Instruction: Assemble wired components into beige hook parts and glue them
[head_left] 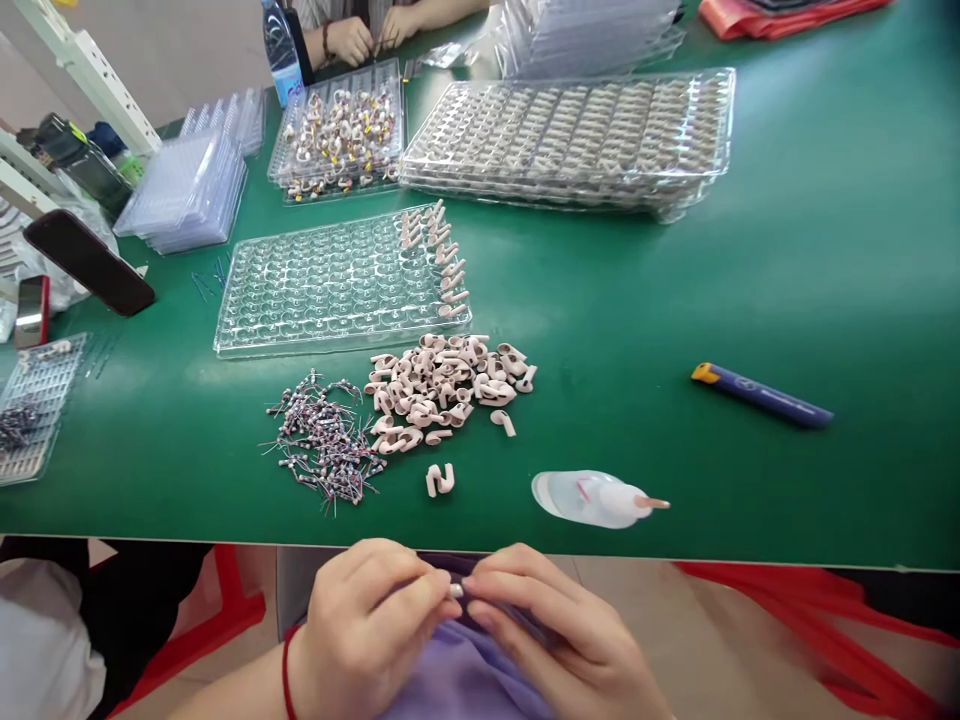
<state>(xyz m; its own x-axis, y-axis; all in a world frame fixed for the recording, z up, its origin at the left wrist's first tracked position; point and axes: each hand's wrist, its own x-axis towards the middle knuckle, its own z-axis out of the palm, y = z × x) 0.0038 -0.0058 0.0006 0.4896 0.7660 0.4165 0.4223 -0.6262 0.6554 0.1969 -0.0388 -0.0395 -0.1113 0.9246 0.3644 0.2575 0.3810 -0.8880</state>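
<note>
Just past the table's front edge, above my lap, both my hands meet fingertip to fingertip. My left hand point(375, 620) is closed in a pinch on a small pale piece point(455, 591) that looks like an earbud shell, mostly covered by the fingers. Close against it, my right hand point(551, 625) has thumb and index finger drawn together; what they hold, if anything, is too small to make out. On the table ahead lie two loose earbud shells point(440, 480), a heap of pinkish earbud shells point(442, 385) and a pile of small wired parts point(326, 440).
A clear tray point(322, 285) holds shells along its right side. A squeeze bottle point(589, 498) and a blue cutter knife point(765, 395) lie right. Filled trays point(570, 140), stacked empty trays point(187, 190) and a phone point(90, 262) stand farther off. Another person's hands point(371, 38) work opposite.
</note>
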